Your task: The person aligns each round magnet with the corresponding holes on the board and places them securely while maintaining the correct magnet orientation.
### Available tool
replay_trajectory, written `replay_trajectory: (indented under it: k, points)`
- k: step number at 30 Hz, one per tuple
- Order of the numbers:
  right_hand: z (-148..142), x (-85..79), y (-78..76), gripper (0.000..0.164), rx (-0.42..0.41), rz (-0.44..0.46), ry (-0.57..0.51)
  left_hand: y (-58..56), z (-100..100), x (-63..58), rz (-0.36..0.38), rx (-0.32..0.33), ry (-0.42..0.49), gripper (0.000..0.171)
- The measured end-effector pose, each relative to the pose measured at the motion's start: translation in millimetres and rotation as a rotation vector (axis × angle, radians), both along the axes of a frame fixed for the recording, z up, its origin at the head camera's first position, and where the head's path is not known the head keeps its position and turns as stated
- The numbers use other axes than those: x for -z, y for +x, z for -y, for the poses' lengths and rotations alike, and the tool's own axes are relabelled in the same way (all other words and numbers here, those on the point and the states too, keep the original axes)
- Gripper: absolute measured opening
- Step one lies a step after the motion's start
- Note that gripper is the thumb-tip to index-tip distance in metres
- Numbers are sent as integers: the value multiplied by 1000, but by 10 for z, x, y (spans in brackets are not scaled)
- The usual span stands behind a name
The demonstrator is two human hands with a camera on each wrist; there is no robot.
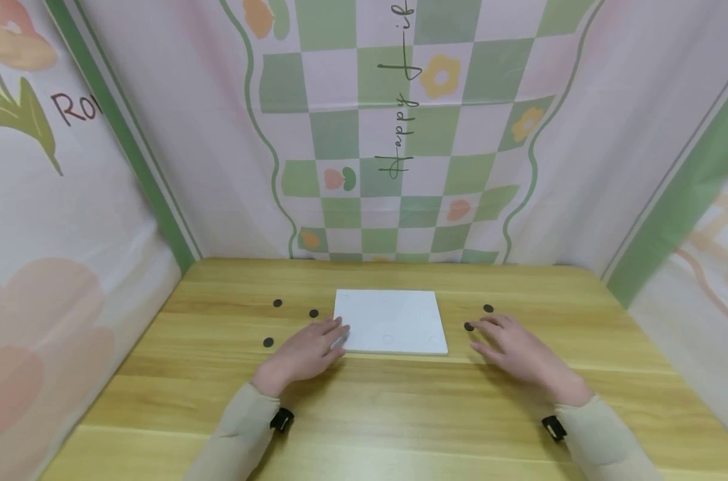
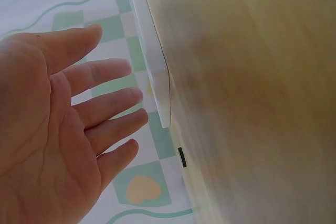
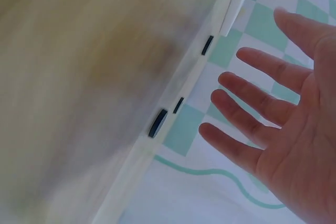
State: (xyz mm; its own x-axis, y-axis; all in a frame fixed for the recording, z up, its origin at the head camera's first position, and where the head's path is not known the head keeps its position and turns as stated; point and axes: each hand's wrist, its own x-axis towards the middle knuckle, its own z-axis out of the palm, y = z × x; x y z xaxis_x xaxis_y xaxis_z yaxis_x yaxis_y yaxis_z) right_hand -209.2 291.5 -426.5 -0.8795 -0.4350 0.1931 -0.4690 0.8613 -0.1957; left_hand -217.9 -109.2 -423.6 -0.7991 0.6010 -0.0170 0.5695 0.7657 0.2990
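A flat white board (image 1: 391,317) lies on the wooden table, with a few faint circles marked on its surface. My left hand (image 1: 306,349) hovers by the board's left edge, its fingertips overlapping that edge in the head view. In the left wrist view its fingers (image 2: 107,100) are spread and hold nothing. My right hand (image 1: 520,351) is held over the table to the right of the board, near a small black disc (image 1: 469,326) and another disc (image 1: 488,308). Its fingers are extended, palm bare. The right wrist view shows a nearer black disc (image 3: 158,123), hidden in the head view.
Left of the board lie three more black discs, one farther back (image 1: 278,303), one close to the board (image 1: 314,313) and one nearer me (image 1: 268,342). A patterned curtain (image 1: 379,133) hangs behind the table (image 1: 364,414), and cloth walls stand at both sides.
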Motion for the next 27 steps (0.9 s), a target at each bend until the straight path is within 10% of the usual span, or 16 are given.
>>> replay_trajectory:
  k: [27]
  points:
    - [-372, -22, 8, 37, -2, -16, 19, -13, 11, 21, 75, 30, -15, 49]
